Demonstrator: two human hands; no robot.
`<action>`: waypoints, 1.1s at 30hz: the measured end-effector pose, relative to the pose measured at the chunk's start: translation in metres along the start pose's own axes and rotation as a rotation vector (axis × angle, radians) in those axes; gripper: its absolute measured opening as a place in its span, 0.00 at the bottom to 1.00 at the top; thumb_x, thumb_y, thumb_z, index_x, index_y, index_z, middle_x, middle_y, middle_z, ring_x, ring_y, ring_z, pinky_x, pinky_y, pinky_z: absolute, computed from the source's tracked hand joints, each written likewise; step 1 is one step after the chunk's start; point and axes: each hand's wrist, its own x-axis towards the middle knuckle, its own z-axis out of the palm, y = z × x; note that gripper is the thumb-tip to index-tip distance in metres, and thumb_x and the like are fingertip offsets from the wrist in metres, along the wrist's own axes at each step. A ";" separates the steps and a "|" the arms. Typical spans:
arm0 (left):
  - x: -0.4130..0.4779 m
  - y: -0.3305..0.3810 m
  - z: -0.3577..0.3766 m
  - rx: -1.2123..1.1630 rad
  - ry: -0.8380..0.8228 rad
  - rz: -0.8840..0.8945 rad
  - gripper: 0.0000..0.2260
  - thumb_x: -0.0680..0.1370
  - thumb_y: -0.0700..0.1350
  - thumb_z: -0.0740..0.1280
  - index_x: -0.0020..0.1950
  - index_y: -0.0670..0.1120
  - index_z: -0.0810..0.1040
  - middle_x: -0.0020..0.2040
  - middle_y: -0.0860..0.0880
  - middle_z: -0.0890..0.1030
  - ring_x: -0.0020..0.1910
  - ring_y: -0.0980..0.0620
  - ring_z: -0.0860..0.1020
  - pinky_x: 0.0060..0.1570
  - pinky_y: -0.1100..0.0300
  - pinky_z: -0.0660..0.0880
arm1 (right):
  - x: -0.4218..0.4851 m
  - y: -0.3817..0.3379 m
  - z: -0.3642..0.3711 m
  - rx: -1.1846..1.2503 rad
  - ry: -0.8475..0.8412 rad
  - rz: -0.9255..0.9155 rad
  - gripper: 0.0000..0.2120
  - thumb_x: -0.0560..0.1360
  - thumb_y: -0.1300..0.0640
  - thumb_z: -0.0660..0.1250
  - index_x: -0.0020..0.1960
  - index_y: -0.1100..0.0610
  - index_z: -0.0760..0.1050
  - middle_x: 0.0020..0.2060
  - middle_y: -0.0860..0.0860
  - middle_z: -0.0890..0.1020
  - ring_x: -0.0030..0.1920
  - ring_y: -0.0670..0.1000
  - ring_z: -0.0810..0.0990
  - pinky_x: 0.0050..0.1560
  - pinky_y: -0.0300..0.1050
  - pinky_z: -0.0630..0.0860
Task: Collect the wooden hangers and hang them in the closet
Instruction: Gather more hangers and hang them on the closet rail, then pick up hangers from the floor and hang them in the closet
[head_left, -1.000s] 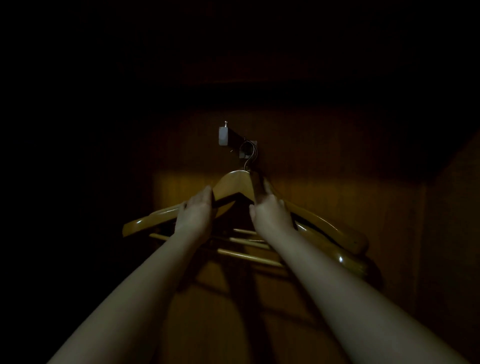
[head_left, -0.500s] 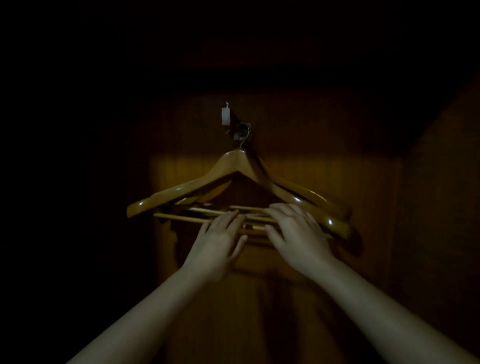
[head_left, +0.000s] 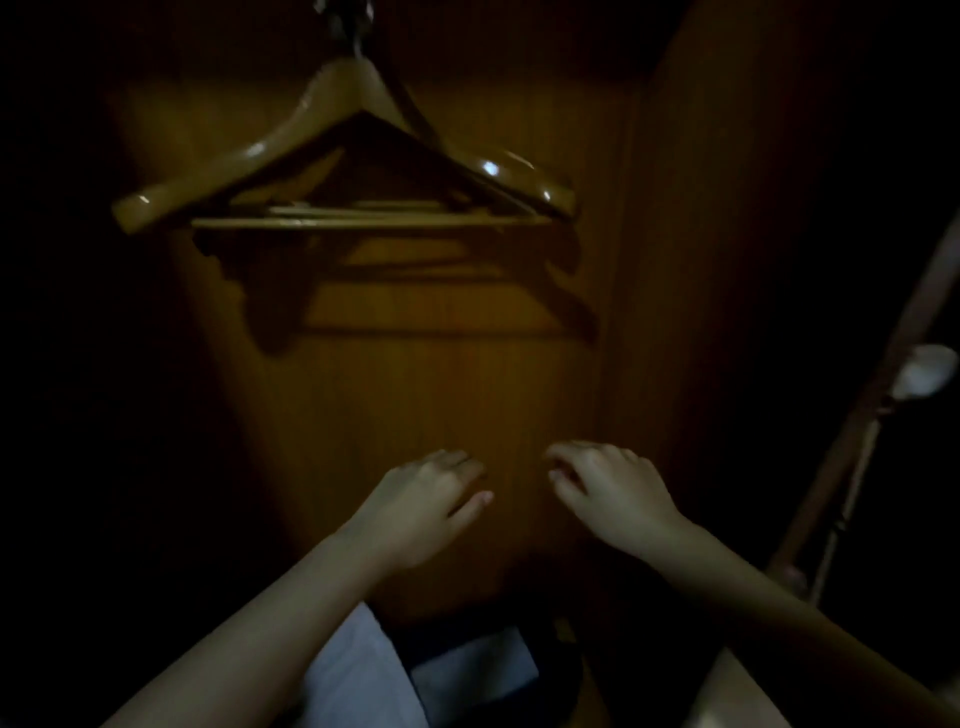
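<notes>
Several wooden hangers hang bunched together from a hook at the top of the dim closet, their crossbars overlapping and their shadows cast on the wooden back panel. My left hand is well below them, fingers loosely curled, holding nothing. To its right, at the same height, my right hand is also empty, with its fingers bent and apart. Neither hand touches the hangers.
The closet's right side wall stands close to my right hand. A dark wooden door edge with a pale round knob is at the far right. White folded cloth lies on the closet floor below my arms.
Both hands have let go of the hangers and dropped well below them. The view has tilted down, so the hangers now sit at the top of the frame.
</notes>
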 end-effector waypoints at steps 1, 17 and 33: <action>-0.008 0.005 0.013 -0.025 -0.027 0.036 0.19 0.81 0.55 0.51 0.69 0.49 0.66 0.66 0.50 0.71 0.64 0.52 0.70 0.61 0.57 0.70 | -0.019 0.001 0.010 0.002 -0.026 0.049 0.16 0.79 0.50 0.56 0.66 0.48 0.69 0.61 0.45 0.77 0.59 0.48 0.77 0.54 0.44 0.73; -0.128 0.154 0.230 -0.291 -0.685 0.361 0.13 0.81 0.51 0.57 0.58 0.46 0.74 0.50 0.45 0.81 0.44 0.47 0.78 0.37 0.58 0.69 | -0.377 0.043 0.141 0.086 -0.334 0.868 0.14 0.78 0.49 0.58 0.63 0.48 0.71 0.56 0.47 0.79 0.54 0.51 0.79 0.47 0.41 0.70; -0.229 0.352 0.364 -0.195 -1.188 0.168 0.19 0.81 0.50 0.56 0.70 0.44 0.66 0.69 0.43 0.70 0.64 0.45 0.72 0.60 0.56 0.71 | -0.721 0.088 0.170 0.524 -0.589 1.563 0.11 0.78 0.54 0.57 0.53 0.55 0.76 0.51 0.54 0.78 0.57 0.57 0.77 0.51 0.45 0.74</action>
